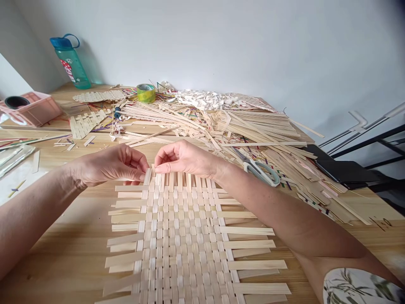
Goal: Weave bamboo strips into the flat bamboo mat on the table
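Observation:
A mat woven from pale flat wood strips (186, 236) lies on the table before me, loose strip ends sticking out along both sides. At its far left corner, my left hand (117, 164) pinches the end of an upright strip between thumb and fingers. Close beside it, my right hand (185, 160) has thumb and forefinger closed on a neighbouring strip end at the far edge. The right forearm passes over the mat's right-hand strip ends and hides some of them.
Scissors (261, 171) lie right of the mat. Behind are piled loose strips (253, 126), a tape roll (146, 93), white scraps (205, 100) and a blue-green bottle (73, 65). A pink basket (38, 112) stands left; a black chair-like frame (379, 147) is at the right.

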Tool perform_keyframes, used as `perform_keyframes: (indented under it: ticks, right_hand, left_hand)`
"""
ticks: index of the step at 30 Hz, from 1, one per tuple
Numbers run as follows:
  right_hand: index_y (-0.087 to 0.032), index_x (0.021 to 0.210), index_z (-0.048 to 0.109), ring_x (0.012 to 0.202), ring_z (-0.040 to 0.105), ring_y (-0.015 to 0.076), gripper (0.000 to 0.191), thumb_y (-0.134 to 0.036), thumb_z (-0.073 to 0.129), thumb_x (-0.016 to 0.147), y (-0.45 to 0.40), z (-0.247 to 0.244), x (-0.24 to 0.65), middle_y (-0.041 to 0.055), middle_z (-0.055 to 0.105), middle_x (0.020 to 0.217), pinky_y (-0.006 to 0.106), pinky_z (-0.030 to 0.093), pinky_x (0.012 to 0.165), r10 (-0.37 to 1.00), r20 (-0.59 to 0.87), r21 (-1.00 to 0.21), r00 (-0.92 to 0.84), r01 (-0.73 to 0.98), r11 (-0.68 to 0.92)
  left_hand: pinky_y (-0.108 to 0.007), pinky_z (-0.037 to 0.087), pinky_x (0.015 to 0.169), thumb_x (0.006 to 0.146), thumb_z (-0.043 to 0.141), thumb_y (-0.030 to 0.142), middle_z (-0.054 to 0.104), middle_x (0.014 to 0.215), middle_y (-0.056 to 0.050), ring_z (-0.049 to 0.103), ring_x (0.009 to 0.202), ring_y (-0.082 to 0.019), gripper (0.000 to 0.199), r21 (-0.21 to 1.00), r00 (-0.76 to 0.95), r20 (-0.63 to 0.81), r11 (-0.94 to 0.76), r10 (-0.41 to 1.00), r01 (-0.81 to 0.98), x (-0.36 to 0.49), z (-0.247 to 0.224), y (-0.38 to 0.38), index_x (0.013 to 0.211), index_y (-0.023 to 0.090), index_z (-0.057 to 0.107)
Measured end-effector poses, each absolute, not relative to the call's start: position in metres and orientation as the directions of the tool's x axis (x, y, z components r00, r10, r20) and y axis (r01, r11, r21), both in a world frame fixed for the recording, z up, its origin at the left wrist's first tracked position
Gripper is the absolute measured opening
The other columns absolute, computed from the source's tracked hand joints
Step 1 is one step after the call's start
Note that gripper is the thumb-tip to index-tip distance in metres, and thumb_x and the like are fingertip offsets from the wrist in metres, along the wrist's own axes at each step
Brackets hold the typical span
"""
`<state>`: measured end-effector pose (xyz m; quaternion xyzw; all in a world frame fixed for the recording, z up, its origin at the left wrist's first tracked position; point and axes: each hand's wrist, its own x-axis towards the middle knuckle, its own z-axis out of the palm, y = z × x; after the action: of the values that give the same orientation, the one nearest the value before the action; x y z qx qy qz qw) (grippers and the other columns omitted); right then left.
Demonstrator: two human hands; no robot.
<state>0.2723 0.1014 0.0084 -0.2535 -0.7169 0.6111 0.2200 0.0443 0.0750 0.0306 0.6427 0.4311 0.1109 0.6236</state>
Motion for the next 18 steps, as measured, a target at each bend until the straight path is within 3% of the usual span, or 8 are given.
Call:
perform_keyframes:
  ticks: [3, 7, 12, 18]
  right_hand:
    - [-0.014, 0.084, 0.067, 0.072, 0.056, 0.0094, 0.015, -0.025, 0.075, 0.077, 0.103, 0.013, 0.275, -0.0002, 0.065, 0.08, 0.024, 0.044, 0.07, 0.63, 0.018, -0.966, -0.777, 0.148, 0.211]
    - [-0.014, 0.086, 0.067, 0.069, 0.055, 0.0092, 0.019, -0.03, 0.073, 0.08, 0.106, 0.018, 0.281, -0.0001, 0.065, 0.079, 0.023, 0.042, 0.065, 0.574, -0.07, -0.948, -0.816, 0.233, 0.216]
    - [-0.013, 0.083, 0.068, 0.071, 0.056, 0.0092, 0.016, -0.028, 0.072, 0.082, 0.11, 0.014, 0.284, 0.0003, 0.066, 0.08, 0.024, 0.042, 0.07, 0.5, -0.076, -0.965, -0.863, 0.189, 0.18]
    - [-0.012, 0.083, 0.07, 0.071, 0.055, 0.0098, 0.016, -0.028, 0.071, 0.083, 0.111, 0.011, 0.284, 0.0007, 0.066, 0.079, 0.025, 0.041, 0.071, 0.501, -0.084, -0.969, -0.861, 0.188, 0.161]
  left_hand:
    - [-0.018, 0.038, 0.055, 0.073, 0.074, 0.024, 0.061, 0.063, 0.002, 0.051, 0.056, -0.007, 0.014, 0.917, 0.619, -0.382, 0.2, 0.686, 0.345, 0.043, 0.028, 0.076, 0.077, 0.011, 0.068]
    - [-0.017, 0.038, 0.055, 0.074, 0.075, 0.023, 0.062, 0.066, 0.002, 0.051, 0.057, -0.006, 0.016, 0.927, 0.608, -0.366, 0.221, 0.704, 0.302, 0.042, 0.024, 0.076, 0.081, 0.011, 0.068]
    - [-0.017, 0.04, 0.057, 0.075, 0.076, 0.024, 0.062, 0.067, 0.001, 0.053, 0.058, -0.007, 0.017, 0.936, 0.614, -0.341, 0.197, 0.711, 0.292, 0.042, 0.021, 0.076, 0.082, 0.01, 0.068]
    - [-0.016, 0.04, 0.054, 0.073, 0.076, 0.023, 0.061, 0.064, 0.001, 0.052, 0.056, -0.007, 0.016, 0.941, 0.616, -0.321, 0.166, 0.719, 0.296, 0.043, 0.021, 0.077, 0.08, 0.011, 0.068]
